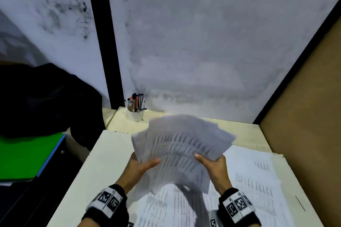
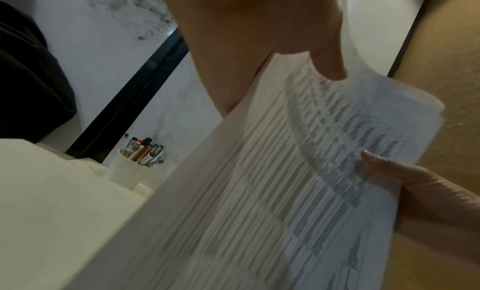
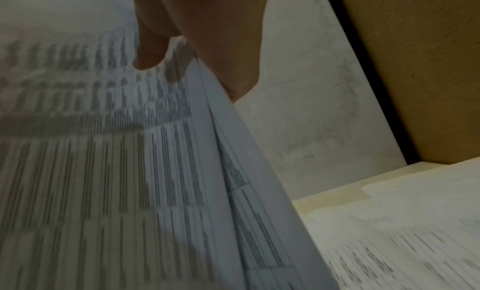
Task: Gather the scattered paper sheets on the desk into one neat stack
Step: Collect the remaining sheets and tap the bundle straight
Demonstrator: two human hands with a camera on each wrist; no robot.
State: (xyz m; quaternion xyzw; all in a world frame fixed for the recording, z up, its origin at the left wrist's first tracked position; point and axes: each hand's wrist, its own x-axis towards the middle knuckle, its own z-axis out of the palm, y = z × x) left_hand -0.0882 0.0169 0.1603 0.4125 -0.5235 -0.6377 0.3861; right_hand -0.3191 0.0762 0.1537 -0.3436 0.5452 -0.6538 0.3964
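A fanned bundle of printed paper sheets (image 1: 180, 142) hangs tilted above the desk, blurred by motion. My left hand (image 1: 142, 166) grips its left edge, thumb on top of the print. My right hand (image 1: 212, 162) grips the right edge the same way. In the left wrist view the bundle (image 2: 272, 191) fills the frame, with the left thumb (image 2: 327, 64) pressed on it and the right thumb at the far side. The right wrist view shows the bundle's edge (image 3: 228, 150) pinched under my right thumb (image 3: 153, 51). More printed sheets (image 1: 258, 180) lie flat on the cream desk (image 1: 103, 153) beneath and to the right.
A white cup of pens (image 1: 135, 111) stands at the desk's back left corner. Grey partition walls close the back; a brown board (image 1: 304, 116) closes the right side. Left of the desk lie a dark garment (image 1: 46, 97) and a green folder (image 1: 24, 155).
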